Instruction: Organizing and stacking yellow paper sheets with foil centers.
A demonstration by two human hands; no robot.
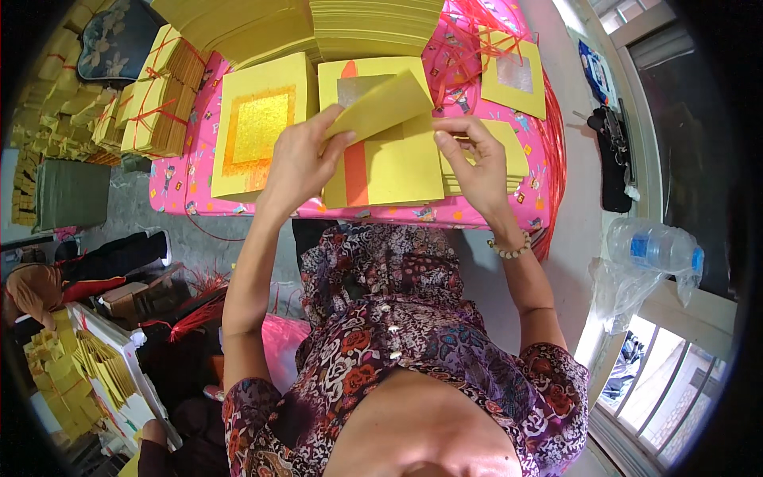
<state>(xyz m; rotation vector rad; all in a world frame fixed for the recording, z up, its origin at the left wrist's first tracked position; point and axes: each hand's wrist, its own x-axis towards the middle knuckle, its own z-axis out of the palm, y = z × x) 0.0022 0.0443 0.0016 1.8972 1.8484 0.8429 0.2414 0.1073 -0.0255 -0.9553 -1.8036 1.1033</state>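
Note:
My left hand pinches the left end of a yellow paper sheet, which is raised and tilted. It hangs over a stack of yellow paper that bears an orange-red strip and a silver patch, the patch partly hidden by the sheet. My right hand, wearing a bead bracelet, is at the stack's right edge. Its fingers are half curled, with thumb and index tips a little apart and nothing visible between them. Left of the stack lies another yellow pile topped by a gold square with an orange border.
A pink patterned cloth covers the table. Tall yellow paper stacks stand at the back. Red strings trail beside a silver-patched yellow sheet. Tied bundles stand left; another person is at lower left.

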